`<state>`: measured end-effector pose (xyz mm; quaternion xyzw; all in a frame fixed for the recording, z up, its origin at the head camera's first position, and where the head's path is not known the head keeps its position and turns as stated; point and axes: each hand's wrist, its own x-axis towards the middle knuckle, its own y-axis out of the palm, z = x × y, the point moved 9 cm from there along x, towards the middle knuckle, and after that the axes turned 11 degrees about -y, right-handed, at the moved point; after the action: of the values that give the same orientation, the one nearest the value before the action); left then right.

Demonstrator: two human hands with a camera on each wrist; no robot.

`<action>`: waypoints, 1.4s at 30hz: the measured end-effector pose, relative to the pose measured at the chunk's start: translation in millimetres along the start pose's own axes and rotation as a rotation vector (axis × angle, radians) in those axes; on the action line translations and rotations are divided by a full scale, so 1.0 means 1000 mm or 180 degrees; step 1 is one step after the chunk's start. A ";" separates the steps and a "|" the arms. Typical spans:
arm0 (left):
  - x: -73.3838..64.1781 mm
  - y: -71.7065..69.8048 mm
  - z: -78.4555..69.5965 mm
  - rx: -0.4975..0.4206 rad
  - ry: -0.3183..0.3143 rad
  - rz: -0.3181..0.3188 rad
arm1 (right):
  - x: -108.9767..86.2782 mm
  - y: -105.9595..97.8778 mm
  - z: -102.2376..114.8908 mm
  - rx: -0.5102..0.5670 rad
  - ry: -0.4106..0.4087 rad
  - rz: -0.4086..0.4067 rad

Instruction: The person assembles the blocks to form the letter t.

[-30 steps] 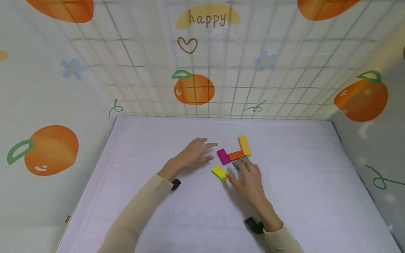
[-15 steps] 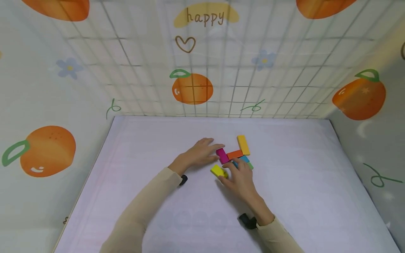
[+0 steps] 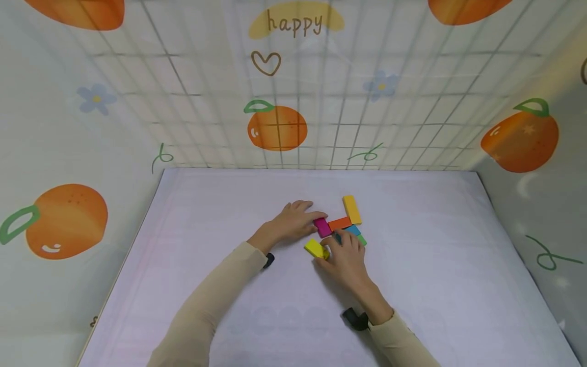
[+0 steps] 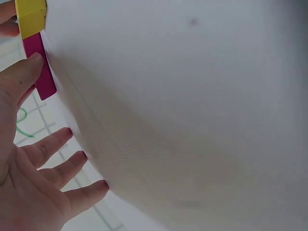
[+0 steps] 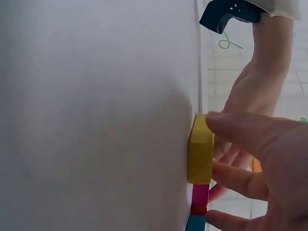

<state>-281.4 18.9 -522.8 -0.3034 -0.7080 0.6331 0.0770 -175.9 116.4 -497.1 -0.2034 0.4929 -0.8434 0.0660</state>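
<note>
On the white table my left hand [image 3: 291, 221] pinches a magenta block [image 3: 323, 228] between thumb and index finger; its other fingers spread out, tips at the tabletop in the left wrist view. My right hand [image 3: 347, 262] pinches a bright yellow block [image 3: 314, 247] that lies nearer to me, thumb at one end of it in the right wrist view. An orange block [image 3: 340, 224] lies against the magenta one. A blue block [image 3: 353, 230] and a green block [image 3: 362, 240] show beyond the right fingers, which partly cover them. A longer golden-yellow block [image 3: 352, 209] meets the orange one's far end.
The white table [image 3: 435, 265] carries the blocks near its middle. Behind it hangs a cloth backdrop [image 3: 206, 102] with printed oranges and grid lines. A black wrist camera [image 3: 355, 319] hangs under the right wrist, another black device [image 3: 269, 260] by the left.
My left hand has moved right and taken hold of the magenta block. My right hand has moved slightly left and closed on the bright yellow block, uncovering more of the blue and green ones.
</note>
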 end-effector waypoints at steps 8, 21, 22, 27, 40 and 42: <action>-0.001 -0.005 -0.003 0.0105 0.0031 -0.0030 | 0.000 0.002 0.000 -0.0097 0.0078 0.0072; -0.001 -0.004 0.001 0.0185 -0.0063 -0.0075 | 0.003 0.008 0.001 -0.0179 0.0123 0.0217; -0.001 -0.004 0.002 0.0183 -0.0055 -0.0091 | 0.002 0.007 0.001 -0.0182 0.0128 0.0217; -0.002 -0.005 0.003 0.0149 -0.0027 -0.0157 | 0.001 0.006 0.001 -0.0186 0.0128 0.0209; -0.005 -0.005 0.011 0.0138 -0.0060 -0.0263 | 0.002 -0.003 -0.004 -0.0128 0.0131 0.0154; -0.007 -0.006 0.014 0.0097 -0.0065 -0.0290 | 0.002 -0.005 -0.006 -0.0132 0.0151 0.0164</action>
<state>-284.4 2.9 -517.5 -0.2632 -0.7121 0.6427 0.1031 -180.0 122.9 -494.9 -0.1719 0.5167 -0.8356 0.0718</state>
